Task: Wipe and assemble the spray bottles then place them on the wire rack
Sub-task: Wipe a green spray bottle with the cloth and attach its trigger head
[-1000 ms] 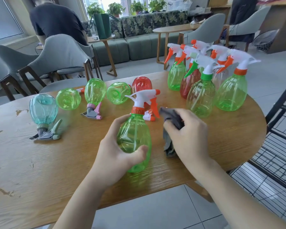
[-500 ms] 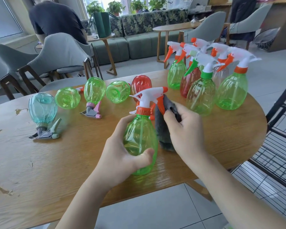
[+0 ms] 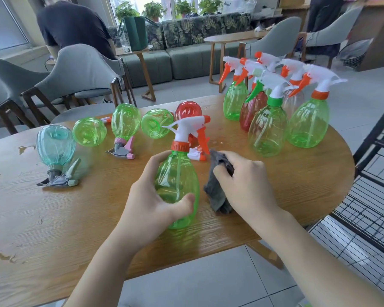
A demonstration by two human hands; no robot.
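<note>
Centre frame: green bottle, sprayer fitted, gripped upright by left hand; right hand clutches grey cloth beside it. Upper right: six or so assembled bottles. Left: five bottles lying unwiped, apparently. Wire rack, right edge, holds none.

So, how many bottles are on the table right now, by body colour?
Green: 7
Red: 2
Teal: 1
Clear: 1
Total: 11
One more spray head shows at the back of the right group. Its body is hidden, so it is not counted.
</note>
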